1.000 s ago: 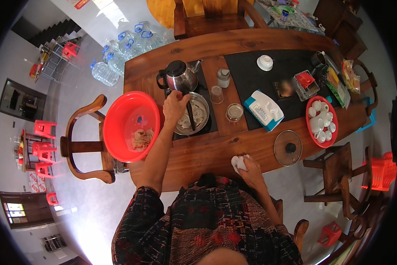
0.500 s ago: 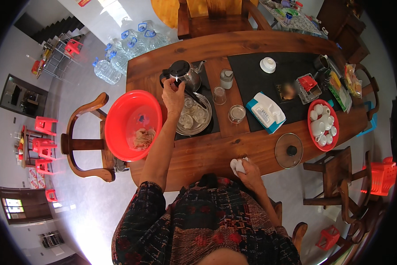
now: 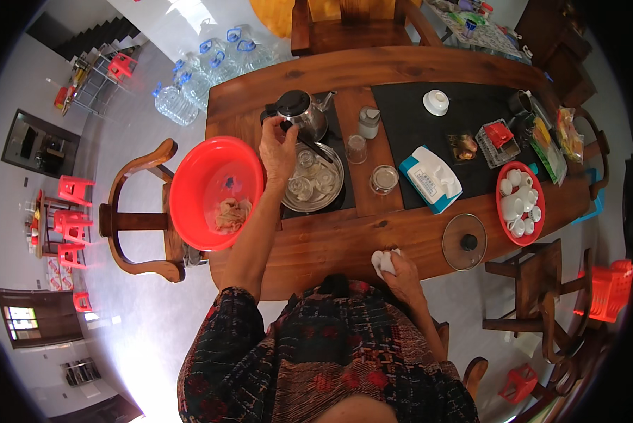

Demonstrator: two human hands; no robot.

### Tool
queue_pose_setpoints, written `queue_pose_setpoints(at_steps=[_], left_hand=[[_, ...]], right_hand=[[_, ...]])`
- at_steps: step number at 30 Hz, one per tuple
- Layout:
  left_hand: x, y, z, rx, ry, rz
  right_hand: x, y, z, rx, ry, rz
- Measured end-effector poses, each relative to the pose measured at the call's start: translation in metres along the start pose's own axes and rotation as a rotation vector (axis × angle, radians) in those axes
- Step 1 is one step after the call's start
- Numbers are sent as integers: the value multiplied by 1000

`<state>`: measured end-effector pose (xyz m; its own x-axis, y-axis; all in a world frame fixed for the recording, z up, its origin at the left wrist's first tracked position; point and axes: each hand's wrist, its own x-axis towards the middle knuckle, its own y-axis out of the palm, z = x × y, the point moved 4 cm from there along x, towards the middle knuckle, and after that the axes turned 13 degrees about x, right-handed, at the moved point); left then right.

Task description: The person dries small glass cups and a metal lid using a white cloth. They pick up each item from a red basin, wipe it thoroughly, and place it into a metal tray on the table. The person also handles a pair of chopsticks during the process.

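Left hand (image 3: 277,144) reaching to the far left of the wooden table (image 3: 344,243), fingers curling closed on the black handle of the steel kettle (image 3: 303,113), which is standing just beyond the round steel tray (image 3: 315,180) of small glasses and right of the red basin (image 3: 214,190). Right hand (image 3: 399,266) resting at the near table edge, fingers bunching around a white cloth (image 3: 383,259). Kettle likely handling as rigid, smooth-sided and heavy if filled, perhaps hot, best taken by the handle; cloth soft, light, crushing anywhere.
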<state>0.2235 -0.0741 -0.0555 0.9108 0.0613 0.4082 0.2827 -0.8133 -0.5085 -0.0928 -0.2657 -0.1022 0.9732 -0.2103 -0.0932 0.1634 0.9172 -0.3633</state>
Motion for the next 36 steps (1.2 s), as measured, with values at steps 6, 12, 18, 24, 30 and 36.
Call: queue_pose_setpoints(at_steps=[6,12,18,24,30,36], left_hand=[[-17,-51,-88,69,360,123],[-60,-47,-95,317,739,262],[-96,-18,-66,490,814,365],[-102,-3,-51,544,759,353],[-109,12,-49,576,740,441],[-117,20,-42,519,697,447]], right_hand=[[-2,1,-6,2,70,42],[3,3,1,17,39,40],[1,1,-6,-15,34,49],[-2,-4,-11,-1,17,4],[-6,-9,-17,6,2,-37],[-16,-23,-13,11,26,-80]])
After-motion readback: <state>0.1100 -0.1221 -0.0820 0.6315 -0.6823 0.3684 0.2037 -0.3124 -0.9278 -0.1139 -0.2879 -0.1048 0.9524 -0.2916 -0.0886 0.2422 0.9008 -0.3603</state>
